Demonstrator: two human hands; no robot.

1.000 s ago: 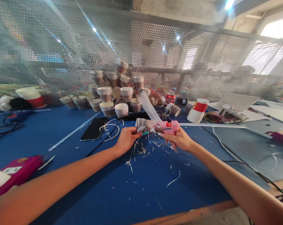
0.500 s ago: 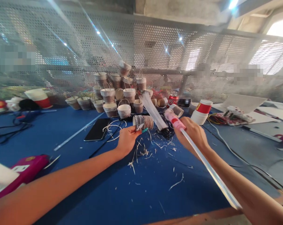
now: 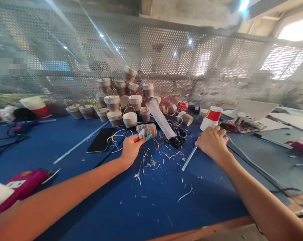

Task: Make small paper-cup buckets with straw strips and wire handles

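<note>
My left hand (image 3: 131, 149) is closed on a small cup wrapped in rough brown and grey cord (image 3: 149, 129). The cup lies on its side, and my teal-nailed thumb presses its lower edge. To the right, my right hand (image 3: 213, 140) is curled low over a pink glue gun (image 3: 197, 144), most of it hidden under the palm. A clear glue stick (image 3: 189, 160) slants from it down to the left. Just behind those fingers stands a stack of red and white paper cups (image 3: 211, 117). A bundle of white strands (image 3: 161, 120) lies between my hands.
Small handled buckets (image 3: 129, 119) are piled against the perforated metal screen (image 3: 166, 43). A phone (image 3: 100, 140) and white cord lie to the left. Scraps (image 3: 151, 163) litter the blue tabletop (image 3: 111, 207). A red can (image 3: 182, 107) stands behind; a magenta glue gun (image 3: 28, 177) sits front left.
My right hand has moved right, away from the wrapped cup and towards the paper cup stack. The glue stick has swung round to point down-left. My left hand still holds the cup.
</note>
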